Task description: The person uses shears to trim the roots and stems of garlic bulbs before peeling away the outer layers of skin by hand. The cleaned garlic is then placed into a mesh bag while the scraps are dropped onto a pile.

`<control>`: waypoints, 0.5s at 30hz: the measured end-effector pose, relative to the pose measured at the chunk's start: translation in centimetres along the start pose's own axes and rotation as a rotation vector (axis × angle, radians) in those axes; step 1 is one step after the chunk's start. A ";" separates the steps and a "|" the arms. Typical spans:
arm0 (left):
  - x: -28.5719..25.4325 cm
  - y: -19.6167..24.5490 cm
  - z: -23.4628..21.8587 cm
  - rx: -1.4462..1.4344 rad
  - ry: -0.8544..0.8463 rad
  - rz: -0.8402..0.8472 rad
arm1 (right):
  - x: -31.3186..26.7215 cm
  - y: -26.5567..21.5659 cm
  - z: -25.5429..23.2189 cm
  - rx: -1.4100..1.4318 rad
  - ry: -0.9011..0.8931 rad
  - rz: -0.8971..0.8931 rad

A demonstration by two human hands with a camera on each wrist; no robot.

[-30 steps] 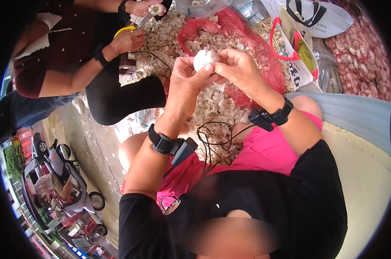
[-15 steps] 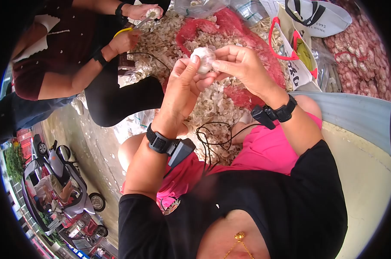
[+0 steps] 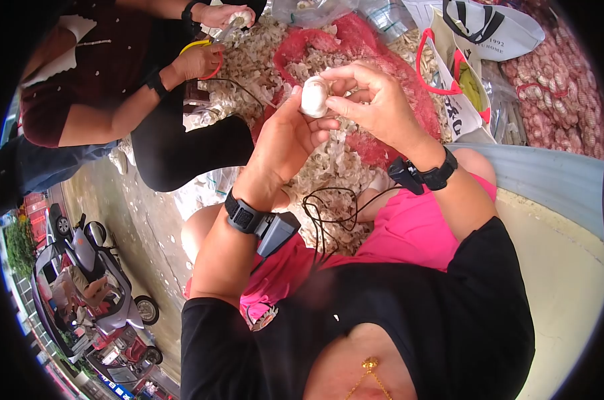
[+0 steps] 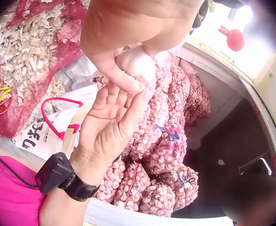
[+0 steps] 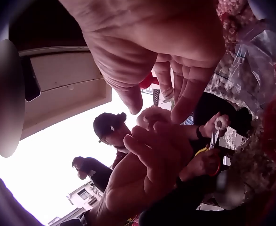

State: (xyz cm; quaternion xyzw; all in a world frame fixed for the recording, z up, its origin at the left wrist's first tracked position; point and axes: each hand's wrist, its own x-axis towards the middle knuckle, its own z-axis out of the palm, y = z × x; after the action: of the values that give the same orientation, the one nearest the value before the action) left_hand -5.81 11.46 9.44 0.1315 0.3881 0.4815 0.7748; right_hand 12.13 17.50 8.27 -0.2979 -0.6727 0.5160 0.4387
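Observation:
A whitish garlic bulb (image 3: 314, 97) is held up between both hands in the head view. My right hand (image 3: 375, 100) pinches it from the right, thumb on the near side and forefinger at its top. From the left, my left hand (image 3: 285, 137) holds it with the palm turned up, a fingertip against its side and other fingers curled beneath. In the left wrist view the bulb (image 4: 135, 63) shows between the near left hand (image 4: 138, 28) and the right hand (image 4: 109, 117). The right wrist view has the bulb (image 5: 154, 115) mostly hidden by fingers.
Loose garlic skins (image 3: 329, 167) and a red mesh sack (image 3: 409, 100) lie below the hands. At the left, another person holds yellow-handled scissors (image 3: 197, 45) and a garlic bulb (image 3: 241, 17). White bags (image 3: 462, 110) and net sacks of garlic (image 3: 555, 100) stand at the right.
The bulb has been turned between the hands, its smooth white side now facing up. The left hand has opened out more, palm up; the right hand keeps its pinch.

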 end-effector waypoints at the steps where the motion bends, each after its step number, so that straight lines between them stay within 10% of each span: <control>1: -0.1 0.1 0.1 0.073 0.037 0.005 | -0.3 -0.3 -0.1 -0.001 -0.030 0.074; 6: -0.3 -0.5 1.3 0.363 0.077 0.113 | -0.6 -1.0 0.6 -0.055 0.046 -0.044; 11: 0.0 -1.7 2.1 0.699 0.221 0.395 | -0.4 -0.1 0.4 0.098 -0.023 0.252; 15: -0.3 -1.2 2.2 0.352 0.120 0.213 | -0.7 1.0 0.1 0.308 0.022 0.291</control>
State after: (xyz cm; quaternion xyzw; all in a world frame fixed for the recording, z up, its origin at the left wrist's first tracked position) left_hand -3.47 10.95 10.39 0.2762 0.4953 0.4927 0.6600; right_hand 12.31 17.12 7.13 -0.3268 -0.5309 0.6673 0.4075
